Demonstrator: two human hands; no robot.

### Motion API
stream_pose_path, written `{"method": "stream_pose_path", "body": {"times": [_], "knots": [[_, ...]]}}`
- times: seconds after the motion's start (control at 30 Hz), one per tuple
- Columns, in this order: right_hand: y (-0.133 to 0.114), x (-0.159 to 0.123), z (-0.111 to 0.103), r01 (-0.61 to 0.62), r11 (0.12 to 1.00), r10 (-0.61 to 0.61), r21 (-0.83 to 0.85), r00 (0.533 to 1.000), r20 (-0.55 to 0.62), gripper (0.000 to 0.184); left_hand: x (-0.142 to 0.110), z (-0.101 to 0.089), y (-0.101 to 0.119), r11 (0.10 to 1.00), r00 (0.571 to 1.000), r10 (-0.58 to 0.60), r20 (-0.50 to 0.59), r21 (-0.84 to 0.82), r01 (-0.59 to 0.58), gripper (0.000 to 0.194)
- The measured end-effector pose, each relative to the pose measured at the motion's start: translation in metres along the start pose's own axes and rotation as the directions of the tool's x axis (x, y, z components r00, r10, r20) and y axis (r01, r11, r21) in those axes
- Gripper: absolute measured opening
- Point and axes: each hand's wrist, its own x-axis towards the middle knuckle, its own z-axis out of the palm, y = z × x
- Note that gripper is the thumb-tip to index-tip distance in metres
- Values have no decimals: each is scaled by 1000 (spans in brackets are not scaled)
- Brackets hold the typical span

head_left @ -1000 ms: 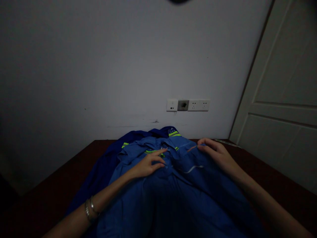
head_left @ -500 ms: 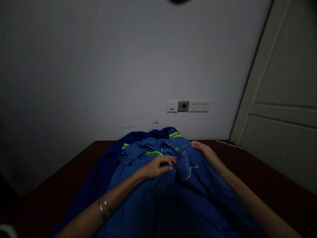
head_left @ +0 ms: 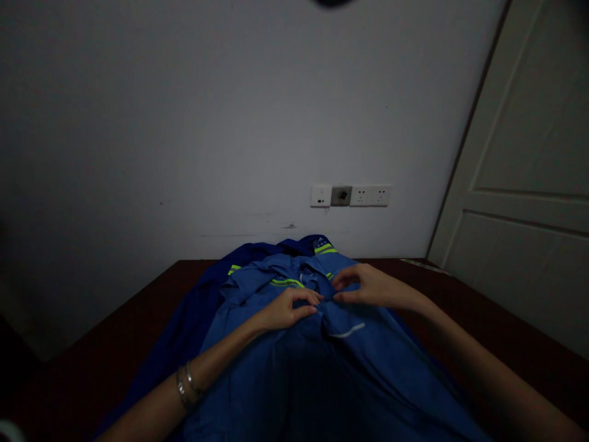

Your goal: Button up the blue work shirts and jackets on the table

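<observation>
A blue jacket (head_left: 285, 344) with yellow-green trim and a white strip lies spread out before me, its collar end towards the wall. At the middle of its front, my left hand (head_left: 292, 309) has its thumb and fingers closed on the cloth. Facing it from the right, my right hand (head_left: 368, 285) has curled fingers and thumb at the same front edge, pinching the fabric. The fingertips nearly meet, and folds partly hide what lies between them. Two silvery bangles (head_left: 186, 385) circle my left wrist.
A darker blue garment (head_left: 184, 325) with yellow-green bands lies under the jacket. Both rest on a dark red-brown surface (head_left: 151, 291) against a pale wall (head_left: 230, 123) with sockets (head_left: 368, 196). A panelled door (head_left: 519, 166) stands at right.
My right hand has moved left and inward from the jacket's right flap to its middle front. That flap now lies flatter. My left hand has barely shifted.
</observation>
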Motion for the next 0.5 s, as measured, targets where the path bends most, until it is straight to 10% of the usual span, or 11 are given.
{"method": "stream_pose_path", "body": {"times": [0.2,0.5], "knots": [[4,12,24,70,997,-63,-18,966,250,28,-2,-1,-3,1000,1000,-5,-16,29,5,18],[25,13,50,-41,959,-7,279,985,170,28,-10,-2,-4,997,970,-56,-235,43,67,16]]}}
